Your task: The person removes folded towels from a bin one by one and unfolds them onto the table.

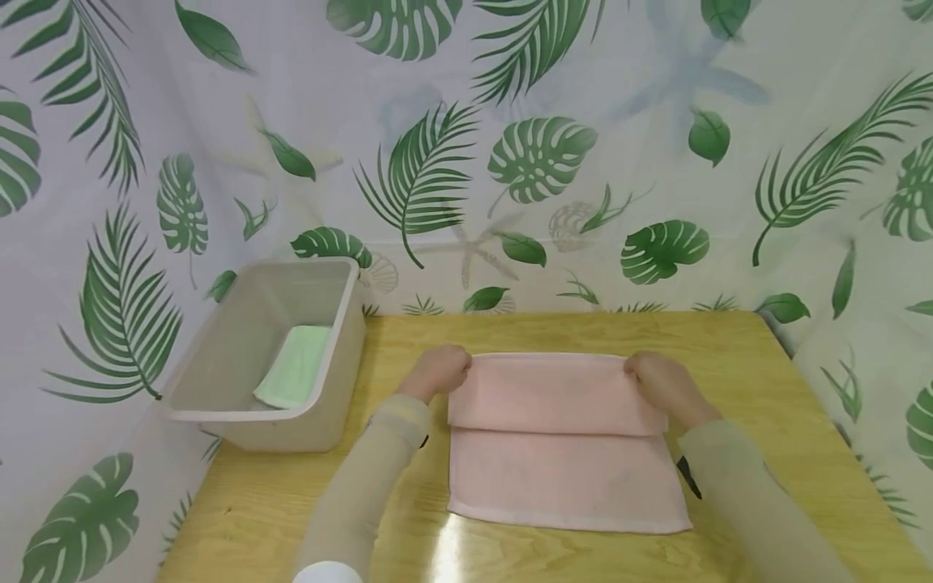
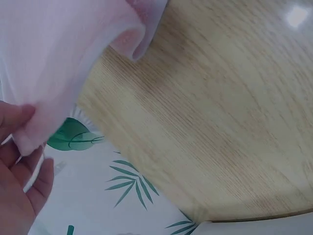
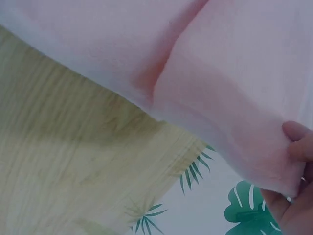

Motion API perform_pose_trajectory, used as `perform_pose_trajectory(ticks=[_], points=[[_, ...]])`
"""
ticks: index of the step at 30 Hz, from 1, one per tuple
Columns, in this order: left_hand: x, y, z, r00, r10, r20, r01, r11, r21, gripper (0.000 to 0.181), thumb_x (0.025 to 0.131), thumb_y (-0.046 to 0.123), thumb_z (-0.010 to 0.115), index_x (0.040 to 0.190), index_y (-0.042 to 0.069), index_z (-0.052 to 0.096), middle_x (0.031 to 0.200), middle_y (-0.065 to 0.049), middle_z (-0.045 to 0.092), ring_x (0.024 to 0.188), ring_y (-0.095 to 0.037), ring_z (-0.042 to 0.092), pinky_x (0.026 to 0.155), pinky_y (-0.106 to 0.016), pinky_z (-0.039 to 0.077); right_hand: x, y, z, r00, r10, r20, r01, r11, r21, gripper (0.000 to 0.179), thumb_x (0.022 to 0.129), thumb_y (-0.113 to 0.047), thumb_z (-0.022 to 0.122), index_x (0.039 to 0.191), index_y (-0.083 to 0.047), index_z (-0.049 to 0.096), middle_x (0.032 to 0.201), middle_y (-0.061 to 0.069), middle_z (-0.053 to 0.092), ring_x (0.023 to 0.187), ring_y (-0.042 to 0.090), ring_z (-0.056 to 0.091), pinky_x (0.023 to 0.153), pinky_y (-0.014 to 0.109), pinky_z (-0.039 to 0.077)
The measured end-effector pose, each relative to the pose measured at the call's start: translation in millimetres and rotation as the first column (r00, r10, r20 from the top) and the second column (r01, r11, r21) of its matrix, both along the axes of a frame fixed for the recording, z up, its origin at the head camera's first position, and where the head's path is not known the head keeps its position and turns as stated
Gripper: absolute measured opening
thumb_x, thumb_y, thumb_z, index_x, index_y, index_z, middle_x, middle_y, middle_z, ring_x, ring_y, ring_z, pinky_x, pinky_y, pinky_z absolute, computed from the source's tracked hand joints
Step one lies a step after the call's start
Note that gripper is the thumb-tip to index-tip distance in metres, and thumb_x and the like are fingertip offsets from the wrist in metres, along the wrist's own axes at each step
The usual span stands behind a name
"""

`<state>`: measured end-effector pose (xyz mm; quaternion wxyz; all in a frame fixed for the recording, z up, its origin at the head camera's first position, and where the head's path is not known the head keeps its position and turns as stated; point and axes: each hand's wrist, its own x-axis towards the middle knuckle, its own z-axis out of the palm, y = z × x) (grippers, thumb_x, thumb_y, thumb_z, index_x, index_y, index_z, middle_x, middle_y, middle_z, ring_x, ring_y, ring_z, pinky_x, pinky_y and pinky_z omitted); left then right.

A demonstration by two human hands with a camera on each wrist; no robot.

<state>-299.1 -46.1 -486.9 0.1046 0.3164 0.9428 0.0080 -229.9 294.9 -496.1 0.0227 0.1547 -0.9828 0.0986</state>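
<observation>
A pink towel (image 1: 561,478) lies on the wooden table, its far part lifted and hanging in a fold over the rest. My left hand (image 1: 440,370) pinches the upper left corner of the towel. At the opposite upper corner my right hand (image 1: 666,387) pinches the cloth between thumb and fingers. In the left wrist view the left thumb and fingers (image 2: 22,166) grip the corner, with the cloth draping away from them. The right wrist view has the right fingers (image 3: 296,166) holding the other corner, and a crease runs across the towel (image 3: 220,88).
Left of the towel stands a pale grey plastic bin (image 1: 338,380) with a folded light green cloth (image 1: 295,368) inside. The wooden table (image 1: 765,389) meets a leaf-printed white curtain (image 1: 554,267) at its back and sides.
</observation>
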Motion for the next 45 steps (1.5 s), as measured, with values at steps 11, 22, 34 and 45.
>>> perform_pose_trajectory(ticks=[11, 22, 34, 45], points=[[-6.2, 11.8, -27.9, 0.989, 0.15, -0.015, -0.151, 0.986, -0.074, 0.057, 0.077, 0.048, 0.061, 0.119, 0.009, 0.055, 0.126, -0.008, 0.047, 0.114, -0.028, 0.041, 0.091, -0.046, 0.036, -23.9, -7, -32.9, 0.997, -0.068, 0.029, 0.063, 0.986, 0.156, 0.03, 0.082, -0.022, 0.059, 0.099, 0.003, 0.061, 0.104, 0.022, 0.056, 0.094, 0.043, 0.05, 0.072, 0.062, 0.037], [10.6, 7.9, -45.3, 0.973, 0.211, 0.088, -0.204, 0.976, -0.08, 0.091, 0.064, 0.062, 0.065, 0.133, 0.009, 0.04, 0.138, -0.01, 0.032, 0.124, -0.028, 0.03, 0.094, -0.052, 0.029, -22.6, -13, -68.0, 0.957, -0.132, 0.257, 0.1, 0.986, 0.134, 0.095, 0.066, -0.068, 0.057, 0.131, -0.001, 0.04, 0.133, 0.026, 0.033, 0.118, 0.048, 0.028, 0.081, 0.074, 0.014], [35.7, 26.2, -51.7, 0.989, -0.058, -0.139, 0.038, 0.989, -0.145, 0.077, 0.061, 0.06, 0.067, 0.12, 0.013, 0.05, 0.115, -0.008, 0.047, 0.104, -0.024, 0.044, 0.084, -0.045, 0.039, -1.8, -29, -58.9, 0.993, -0.02, 0.115, 0.004, 0.99, 0.144, 0.063, 0.071, -0.044, 0.068, 0.115, 0.0, 0.055, 0.11, 0.022, 0.052, 0.102, 0.04, 0.045, 0.083, 0.06, 0.032], [49.0, 39.3, -53.7, 0.998, 0.064, 0.009, -0.062, 0.989, -0.136, 0.04, 0.062, 0.035, 0.079, 0.09, 0.012, 0.061, 0.081, -0.002, 0.054, 0.077, -0.019, 0.055, 0.072, -0.038, 0.044, 7.5, -33, -57.7, 0.971, 0.012, 0.239, -0.038, 0.994, 0.105, 0.053, 0.067, -0.034, 0.075, 0.102, 0.001, 0.056, 0.091, 0.015, 0.061, 0.089, 0.035, 0.056, 0.082, 0.055, 0.036]])
